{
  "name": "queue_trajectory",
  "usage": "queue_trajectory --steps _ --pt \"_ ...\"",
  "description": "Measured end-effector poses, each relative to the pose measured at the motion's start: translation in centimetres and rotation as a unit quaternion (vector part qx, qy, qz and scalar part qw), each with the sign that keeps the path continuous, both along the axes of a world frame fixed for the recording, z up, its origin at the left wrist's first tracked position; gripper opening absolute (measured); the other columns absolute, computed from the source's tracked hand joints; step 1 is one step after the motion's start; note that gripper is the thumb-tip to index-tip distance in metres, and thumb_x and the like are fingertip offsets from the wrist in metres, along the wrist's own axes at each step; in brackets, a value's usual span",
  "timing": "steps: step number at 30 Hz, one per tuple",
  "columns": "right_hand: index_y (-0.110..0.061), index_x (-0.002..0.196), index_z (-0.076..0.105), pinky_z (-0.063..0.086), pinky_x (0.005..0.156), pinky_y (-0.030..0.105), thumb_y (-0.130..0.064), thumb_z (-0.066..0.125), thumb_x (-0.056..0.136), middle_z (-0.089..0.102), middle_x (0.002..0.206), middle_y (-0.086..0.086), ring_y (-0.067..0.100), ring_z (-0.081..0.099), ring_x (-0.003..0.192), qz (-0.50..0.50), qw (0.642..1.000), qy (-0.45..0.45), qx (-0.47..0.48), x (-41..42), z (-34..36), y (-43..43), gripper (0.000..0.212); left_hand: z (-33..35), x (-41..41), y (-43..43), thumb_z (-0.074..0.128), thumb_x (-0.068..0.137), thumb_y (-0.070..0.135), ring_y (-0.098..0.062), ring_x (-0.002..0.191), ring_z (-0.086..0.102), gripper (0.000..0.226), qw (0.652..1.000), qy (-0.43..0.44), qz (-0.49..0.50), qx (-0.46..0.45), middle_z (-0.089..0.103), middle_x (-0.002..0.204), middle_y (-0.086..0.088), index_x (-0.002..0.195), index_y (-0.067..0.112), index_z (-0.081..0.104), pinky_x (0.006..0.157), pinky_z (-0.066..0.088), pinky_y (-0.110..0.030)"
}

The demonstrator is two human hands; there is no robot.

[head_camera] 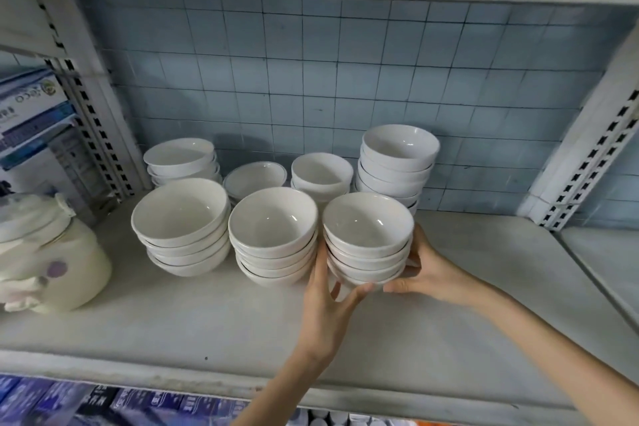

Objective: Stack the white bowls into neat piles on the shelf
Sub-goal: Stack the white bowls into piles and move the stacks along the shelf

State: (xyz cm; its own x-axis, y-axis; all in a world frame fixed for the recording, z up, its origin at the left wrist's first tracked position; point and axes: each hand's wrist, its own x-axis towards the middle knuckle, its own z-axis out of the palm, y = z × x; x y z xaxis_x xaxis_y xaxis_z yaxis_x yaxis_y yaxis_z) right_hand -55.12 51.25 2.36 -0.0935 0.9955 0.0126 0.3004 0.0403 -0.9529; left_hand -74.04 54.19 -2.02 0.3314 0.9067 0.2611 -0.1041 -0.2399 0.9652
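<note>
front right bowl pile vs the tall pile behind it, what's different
Left hand and right hand hold the front right pile; the tall back pile stands untouched. The front right pile is lower and nearer the shelf edge than the tall back pile. Both are nested white bowls.

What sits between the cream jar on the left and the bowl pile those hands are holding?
The head view shows two more bowl piles there: the left pile and the middle pile, on the shelf left of the held pile.

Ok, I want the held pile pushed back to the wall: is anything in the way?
Yes: the tall pile stands just behind the held pile, between it and the tiled wall.
</note>
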Motion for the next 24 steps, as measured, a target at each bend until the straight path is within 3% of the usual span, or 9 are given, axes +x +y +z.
queue_trajectory --steps 4,6,10,16,24 --pt "-0.046 0.135 0.023 0.042 0.094 0.014 -0.061 0.083 0.046 0.038 0.138 -0.028 -0.009 0.039 0.127 -0.028 0.998 0.041 0.032 -0.3 1.3 0.1 0.109 0.8 0.3 -0.2 0.071 0.081 0.013 0.004 0.133 0.036 0.077 1.0 -0.024 0.014 0.005 0.041 0.146 0.011 0.146 0.019 0.029 0.095 0.038 -0.007" --pt "-0.042 0.134 0.03 0.039 0.098 0.012 -0.066 0.079 0.049 0.044 0.135 -0.028 -0.007 0.042 0.126 -0.055 0.996 0.043 0.063 -0.7 1.5 0.4 0.101 1.0 0.4 -0.4 0.069 0.081 0.008 0.002 0.134 0.036 0.076 0.999 -0.031 0.017 0.011 0.041 0.147 0.008 0.145 0.016 0.03 0.092 0.037 -0.004" --pt "-0.027 0.14 0.031 0.036 0.107 0.02 -0.06 0.078 0.059 0.046 0.138 -0.016 0.001 0.042 0.128 -0.092 0.989 0.035 0.106 -1.2 0.6 0.6 0.099 0.7 0.4 -0.4 0.067 0.081 -0.001 -0.002 0.136 0.035 0.076 0.999 -0.042 0.018 0.022 0.04 0.148 0.004 0.145 0.011 0.029 0.093 0.038 -0.005" --pt "-0.037 0.133 0.033 0.036 0.104 0.017 -0.046 0.073 0.067 0.049 0.133 -0.022 0.0 0.044 0.127 -0.112 0.986 0.031 0.118 -1.6 0.1 0.7 0.077 0.3 0.4 0.0 0.069 0.081 0.008 -0.008 0.138 0.034 0.076 0.999 -0.046 0.026 0.016 0.04 0.148 0.006 0.146 0.016 0.03 0.097 0.041 -0.012" --pt "-0.039 0.131 0.034 0.035 0.106 0.024 -0.062 0.074 0.062 0.05 0.13 -0.026 -0.002 0.045 0.125 -0.151 0.983 0.013 0.099 -2.1 -0.5 0.6 0.083 -0.3 -0.4 0.1 0.066 0.087 0.027 -0.007 0.126 0.049 0.059 0.999 0.029 0.013 0.005 0.053 0.136 0.008 0.139 0.021 0.041 0.106 0.039 -0.026"
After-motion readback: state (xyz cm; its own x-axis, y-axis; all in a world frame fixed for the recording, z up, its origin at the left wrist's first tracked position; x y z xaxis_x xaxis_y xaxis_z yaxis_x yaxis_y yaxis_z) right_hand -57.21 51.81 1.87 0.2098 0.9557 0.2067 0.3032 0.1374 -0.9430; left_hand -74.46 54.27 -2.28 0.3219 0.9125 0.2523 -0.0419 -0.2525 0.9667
